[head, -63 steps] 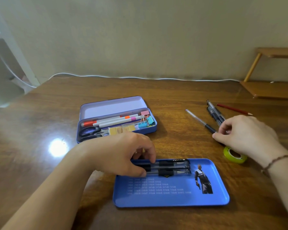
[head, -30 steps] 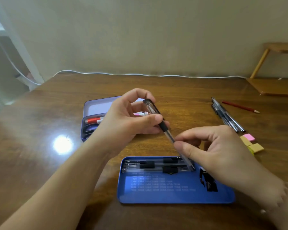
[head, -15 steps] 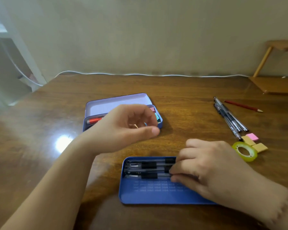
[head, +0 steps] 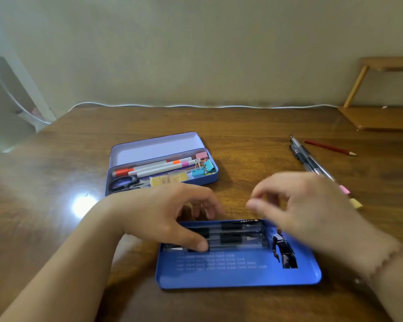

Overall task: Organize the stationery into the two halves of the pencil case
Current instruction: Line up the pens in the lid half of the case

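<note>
The blue tray half of the pencil case (head: 237, 275) lies near the table's front edge. Several black-and-clear pens (head: 235, 235) lie side by side along its far side. My left hand (head: 163, 217) rests over their left ends, thumb pressing on the nearest pen, fingertips past the tray's far rim. My right hand (head: 307, 205), blurred, hovers above the tray's right end with loosely curled fingers and holds nothing. The purple case half (head: 207, 180) stands further back, holding markers, scissors, binder clips and yellow blocks.
Loose pens (head: 312, 162) and a red pencil (head: 328, 148) lie on the table at the right. A pink eraser (head: 344, 189) and a yellow one (head: 357, 203) peek out behind my right hand. A wooden rack (head: 382, 117) stands at the back right, and a white cable (head: 196, 106) runs along the wall.
Both hands brought a pen to the blue tray and laid it with the others. My right hand then lifted off to the right, and my left hand came down onto the pens' left ends.
</note>
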`<state>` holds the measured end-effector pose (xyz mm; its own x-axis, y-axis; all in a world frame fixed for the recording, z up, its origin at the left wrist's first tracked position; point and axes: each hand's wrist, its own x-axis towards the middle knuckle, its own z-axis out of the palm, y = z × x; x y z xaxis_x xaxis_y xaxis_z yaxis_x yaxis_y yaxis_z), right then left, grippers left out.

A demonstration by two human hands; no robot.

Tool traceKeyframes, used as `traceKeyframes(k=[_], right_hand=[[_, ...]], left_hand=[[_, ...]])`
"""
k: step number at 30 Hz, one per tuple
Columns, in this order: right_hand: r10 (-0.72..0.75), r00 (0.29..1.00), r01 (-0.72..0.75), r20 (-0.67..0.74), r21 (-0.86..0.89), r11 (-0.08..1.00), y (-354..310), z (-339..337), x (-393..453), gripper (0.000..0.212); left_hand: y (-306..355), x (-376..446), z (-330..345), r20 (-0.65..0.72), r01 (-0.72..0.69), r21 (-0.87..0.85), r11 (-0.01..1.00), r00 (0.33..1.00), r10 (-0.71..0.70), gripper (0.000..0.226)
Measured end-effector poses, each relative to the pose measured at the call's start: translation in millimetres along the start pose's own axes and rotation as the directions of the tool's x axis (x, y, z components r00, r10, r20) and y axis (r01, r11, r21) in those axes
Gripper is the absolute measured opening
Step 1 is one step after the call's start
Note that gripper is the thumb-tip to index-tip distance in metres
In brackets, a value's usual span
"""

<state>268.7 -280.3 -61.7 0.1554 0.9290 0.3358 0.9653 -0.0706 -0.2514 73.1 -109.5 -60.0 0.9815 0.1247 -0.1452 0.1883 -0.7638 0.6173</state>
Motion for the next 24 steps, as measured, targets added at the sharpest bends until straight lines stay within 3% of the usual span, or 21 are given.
traceKeyframes(k=[3,5,8,12,15,17,19,21,24], right_hand=[[0.342,0.929,-0.362,-0.14,-0.16,0.918,38,-14,10,0.023],[0.519,0.846,-0.533,-0.123,-0.236,0.812,60,-16,13,0.027],[0.646,0.762,-0.626,-0.051,-0.313,0.714,75,-13,14,0.038],[0.667,0.745,-0.642,-0.037,-0.312,0.7,76,-9,16,0.038],[0.618,0.784,-0.606,-0.059,-0.288,0.741,69,-10,17,0.032],[0.523,0.841,-0.539,-0.139,-0.141,0.83,57,-13,14,0.03],[0.371,0.898,-0.357,-0.236,0.101,0.929,33,-14,10,0.024],[0.195,0.946,-0.122,-0.259,0.274,0.954,1,-10,5,0.014],[0.014,0.966,0.062,-0.257,0.283,0.957,-27,2,-2,0.016]], left_hand=[[0,0,0,-0.026,-0.002,-0.015,1.0,1.0,0.002,0.035],[-1,1,1,-0.028,0.007,-0.004,1.0,1.0,-0.007,0.033],[-2,4,3,-0.055,0.003,0.0,1.0,0.998,-0.003,0.025],[-5,7,5,-0.13,0.008,-0.002,1.0,0.991,-0.009,0.017],[-8,11,8,-0.243,-0.004,-0.022,1.0,0.97,-0.002,0.014],[-7,15,11,-0.359,-0.031,-0.086,0.996,0.934,-0.002,0.014],[-4,19,16,-0.462,-0.08,-0.188,0.979,0.887,-0.016,0.021],[2,23,21,-0.545,-0.179,-0.274,0.945,0.839,0.001,0.029],[15,28,27,-0.662,-0.342,-0.366,0.865,0.749,0.017,0.024]])
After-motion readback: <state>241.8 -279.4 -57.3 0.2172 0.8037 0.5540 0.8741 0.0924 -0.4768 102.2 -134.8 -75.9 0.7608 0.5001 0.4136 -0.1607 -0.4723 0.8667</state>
